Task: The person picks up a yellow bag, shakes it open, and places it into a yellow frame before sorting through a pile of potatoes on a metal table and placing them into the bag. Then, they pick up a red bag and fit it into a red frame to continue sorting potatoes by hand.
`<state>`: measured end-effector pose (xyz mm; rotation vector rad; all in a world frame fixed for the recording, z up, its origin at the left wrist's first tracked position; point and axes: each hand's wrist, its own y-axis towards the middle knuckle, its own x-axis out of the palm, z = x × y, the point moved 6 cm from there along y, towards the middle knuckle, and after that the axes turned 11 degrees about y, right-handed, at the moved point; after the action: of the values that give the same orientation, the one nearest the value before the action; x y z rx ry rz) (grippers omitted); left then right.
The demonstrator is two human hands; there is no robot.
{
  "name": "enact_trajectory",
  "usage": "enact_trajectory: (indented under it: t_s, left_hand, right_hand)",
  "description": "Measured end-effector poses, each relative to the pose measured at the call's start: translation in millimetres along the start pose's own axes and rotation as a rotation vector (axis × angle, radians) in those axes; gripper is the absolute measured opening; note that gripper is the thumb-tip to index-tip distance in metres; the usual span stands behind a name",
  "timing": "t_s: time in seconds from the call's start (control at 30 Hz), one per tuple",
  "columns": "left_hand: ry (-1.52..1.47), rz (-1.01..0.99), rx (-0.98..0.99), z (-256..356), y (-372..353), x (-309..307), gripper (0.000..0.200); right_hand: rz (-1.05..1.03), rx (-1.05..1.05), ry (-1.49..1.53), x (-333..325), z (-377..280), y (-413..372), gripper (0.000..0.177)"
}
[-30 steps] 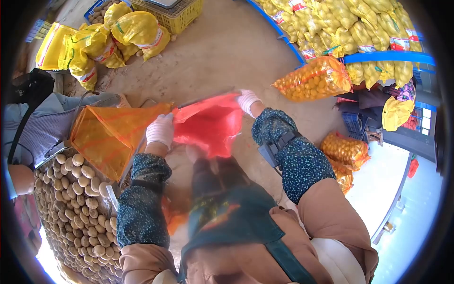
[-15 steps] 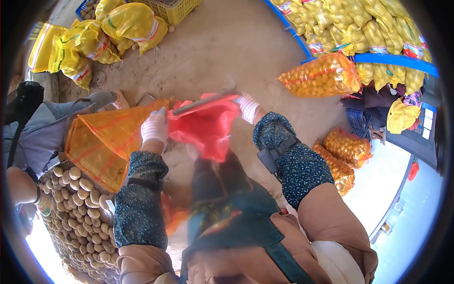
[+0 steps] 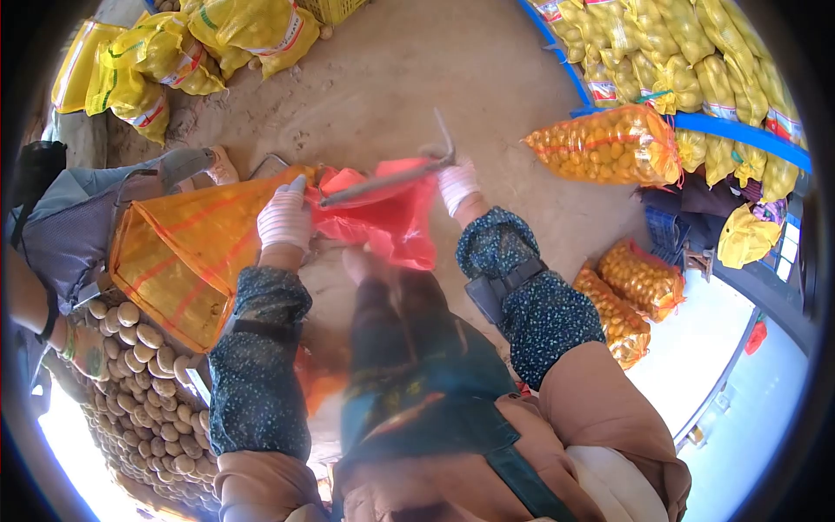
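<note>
A red plastic bag (image 3: 391,228) hangs spread between my two gloved hands. My left hand (image 3: 284,217) is closed at the bag's left edge, against the corner of an orange mesh sack (image 3: 187,252). My right hand (image 3: 457,184) is closed at the bag's upper right; its fingertips are partly hidden. A grey metal bar (image 3: 383,181) crosses the top of the bag, and a thin bent rod rises from its right end. The mesh sack is stretched open on the left, its mouth toward the potato pile (image 3: 156,400).
A co-worker's hand (image 3: 87,352) is by the potatoes at lower left. Filled yellow sacks (image 3: 252,35) stand at the upper left. A filled orange mesh sack (image 3: 609,146) lies beside the blue rail (image 3: 739,137); two more (image 3: 642,278) stand at right.
The red bag's lower edge has risen, and the bent rod now shows plainly above my right hand. The co-worker's hand has come farther into view. My view has shifted slightly.
</note>
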<state>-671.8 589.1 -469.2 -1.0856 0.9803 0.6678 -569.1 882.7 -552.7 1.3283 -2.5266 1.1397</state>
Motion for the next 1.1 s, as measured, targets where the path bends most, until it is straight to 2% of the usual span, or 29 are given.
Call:
enact_trajectory:
  t_s: [0.13, 0.27, 0.33, 0.43, 0.5, 0.57, 0.67, 0.77, 0.87, 0.97, 1.07, 1.1]
  left_hand:
    - [-0.048, -0.033, -0.026, -1.6, -6.5, -2.5, 0.046]
    - [-0.213, 0.039, -0.096, -14.7, -10.4, 6.8, 0.046]
    - [-0.286, 0.034, -0.088, -19.6, -7.1, 18.7, 0.045]
    - [-0.345, 0.048, -0.073, -9.2, -7.7, 23.7, 0.04]
    - [-0.324, 0.054, -0.06, -6.4, -8.5, 25.1, 0.037]
    - [-0.269, 0.045, -0.037, -7.0, -9.9, 32.4, 0.037]
    - [-0.032, -0.034, 0.006, -4.4, -18.4, 20.3, 0.04]
    - [0.106, -0.199, -0.027, -2.5, -22.6, 27.6, 0.041]
    - [0.036, -0.093, -0.038, -0.2, -33.0, 38.9, 0.032]
    - [0.008, -0.12, -0.039, -3.9, -48.5, 45.9, 0.027]
    - [-0.39, -0.037, -0.162, -18.1, -77.8, 64.2, 0.024]
    - [-0.449, -0.181, -0.257, -21.6, -90.0, 67.9, 0.031]
  right_hand:
    - [0.113, 0.118, 0.208, 5.1, -11.1, -37.0, 0.024]
    - [-0.064, 0.161, 0.046, 4.9, -14.3, -25.1, 0.023]
    - [-0.145, 0.141, 0.063, 4.9, -12.3, -18.3, 0.018]
    - [-0.246, 0.008, 0.122, -5.8, 2.1, -5.2, 0.01]
    - [-0.147, 0.002, 0.115, -15.6, 13.4, 1.0, 0.007]
    - [0.118, 0.105, 0.041, 0.8, 0.6, -13.2, 0.007]
    - [-0.061, -0.055, -0.402, 0.7, -0.1, 0.5, 0.011]
    - [-0.036, -0.146, -0.818, -0.1, -11.6, -18.9, 0.011]
    - [-0.108, -0.384, -1.182, -24.1, 0.3, -16.1, 0.015]
    - [-0.089, -0.324, -1.319, 2.2, -32.9, -58.7, 0.021]
    - [-0.06, -0.096, -1.252, -18.9, -20.1, -80.9, 0.023]
    - [-0.059, -0.066, -1.387, -27.6, -15.8, -89.5, 0.023]
